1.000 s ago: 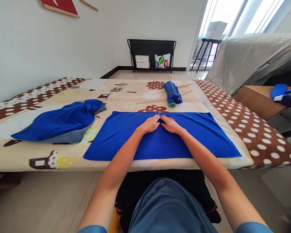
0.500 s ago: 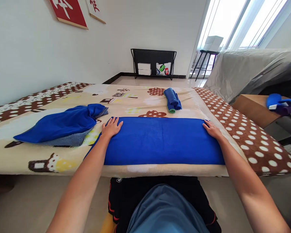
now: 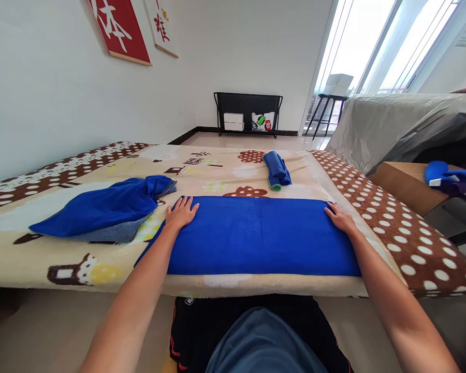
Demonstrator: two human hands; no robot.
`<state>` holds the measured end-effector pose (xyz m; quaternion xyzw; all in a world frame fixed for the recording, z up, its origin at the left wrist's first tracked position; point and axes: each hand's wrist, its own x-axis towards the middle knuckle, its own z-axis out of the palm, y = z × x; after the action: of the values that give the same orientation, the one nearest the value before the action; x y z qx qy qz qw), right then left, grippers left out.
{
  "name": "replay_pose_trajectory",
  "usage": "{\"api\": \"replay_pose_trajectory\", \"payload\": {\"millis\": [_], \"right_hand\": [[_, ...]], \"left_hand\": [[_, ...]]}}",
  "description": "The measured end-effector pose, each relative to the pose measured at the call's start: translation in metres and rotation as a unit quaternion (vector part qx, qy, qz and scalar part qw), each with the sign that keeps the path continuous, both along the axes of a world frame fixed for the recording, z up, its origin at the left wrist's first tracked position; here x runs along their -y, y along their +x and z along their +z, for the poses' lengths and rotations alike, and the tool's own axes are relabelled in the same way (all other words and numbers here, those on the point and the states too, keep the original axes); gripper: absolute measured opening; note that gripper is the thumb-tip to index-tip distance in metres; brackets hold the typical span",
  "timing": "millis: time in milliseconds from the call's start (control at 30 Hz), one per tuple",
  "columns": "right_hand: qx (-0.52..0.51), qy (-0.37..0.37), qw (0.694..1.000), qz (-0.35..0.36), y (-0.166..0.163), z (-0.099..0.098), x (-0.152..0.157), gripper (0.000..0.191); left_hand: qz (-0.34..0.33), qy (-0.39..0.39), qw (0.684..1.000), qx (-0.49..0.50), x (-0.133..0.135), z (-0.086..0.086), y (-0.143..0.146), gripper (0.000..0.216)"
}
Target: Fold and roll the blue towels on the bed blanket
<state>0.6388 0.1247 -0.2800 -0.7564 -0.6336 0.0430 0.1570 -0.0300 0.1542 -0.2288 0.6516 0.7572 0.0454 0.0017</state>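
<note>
A blue towel (image 3: 256, 235) lies flat, folded lengthwise, near the front edge of a bed covered by a patterned blanket (image 3: 217, 166). My left hand (image 3: 181, 212) rests palm down with fingers spread on the towel's far left corner. At the far right corner my right hand (image 3: 339, 217) also lies flat on it, fingers stretched out. Neither hand grips anything.
A loose pile of blue and grey towels (image 3: 101, 207) lies left of the flat towel. A rolled blue towel (image 3: 276, 170) sits farther back. A wooden side table (image 3: 404, 178) with blue items stands at right, a covered sofa (image 3: 396, 124) behind it, a black rack (image 3: 247, 114) by the wall.
My hands slid apart from the towel's middle to its two far corners a half second ago and have stayed there since. The view has tilted up slightly.
</note>
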Motion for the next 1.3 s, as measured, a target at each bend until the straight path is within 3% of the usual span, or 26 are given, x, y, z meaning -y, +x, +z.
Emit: {"api": "replay_pose_trajectory", "payload": {"millis": [1000,1167,1300], "right_hand": [[0.019,0.006,1.000,-0.009,0.000,0.000,-0.001,0.065],[0.035,-0.006,0.999,-0.011,-0.006,0.004,0.003,0.064],[0.057,-0.008,0.998,-0.017,-0.014,0.018,0.009,0.059]], "left_hand": [[-0.003,0.010,1.000,-0.008,-0.006,-0.004,-0.001,0.074],[-0.004,0.015,1.000,-0.006,-0.001,-0.003,0.002,0.073],[-0.005,0.022,1.000,-0.012,0.007,0.007,0.006,0.069]]}}
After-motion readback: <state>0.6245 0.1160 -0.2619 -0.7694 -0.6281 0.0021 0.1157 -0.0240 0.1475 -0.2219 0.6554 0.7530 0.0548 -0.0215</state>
